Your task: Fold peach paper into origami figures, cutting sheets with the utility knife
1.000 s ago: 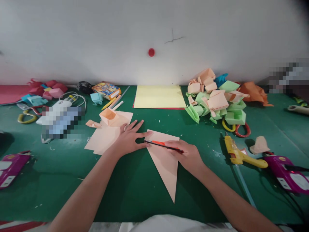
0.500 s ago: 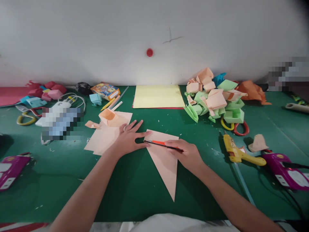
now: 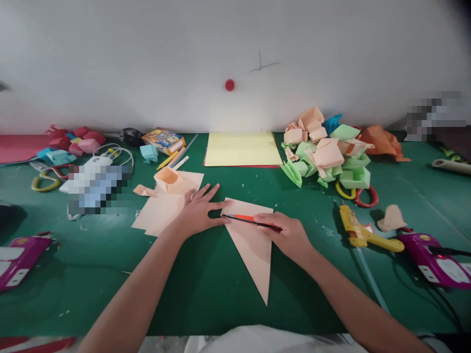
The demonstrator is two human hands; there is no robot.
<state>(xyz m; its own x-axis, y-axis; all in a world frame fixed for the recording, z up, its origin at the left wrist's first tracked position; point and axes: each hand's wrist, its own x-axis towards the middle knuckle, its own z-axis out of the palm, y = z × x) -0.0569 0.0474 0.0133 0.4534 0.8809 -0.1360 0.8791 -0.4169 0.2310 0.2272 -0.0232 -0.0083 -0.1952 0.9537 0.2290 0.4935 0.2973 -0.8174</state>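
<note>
A peach paper triangle lies on the green table, one point toward me. My right hand is closed around an orange and black utility knife, which lies along the upper part of the triangle with its tip at the left corner. At that same corner, the thumb and forefinger of my left hand rest on the paper's edge with the fingers spread. Partly under the left hand and wrist are peach paper sheets, and a folded peach paper box sits on their far end.
Beyond my hands lies yellow paper. Folded paper pieces are heaped at the back right, near scissors. A yellow glue gun and a purple power strip lie to the right. A colourful box stands at the back left.
The whole view has shifted slightly. My hands, the knife and the triangle keep almost the same places relative to one another.
</note>
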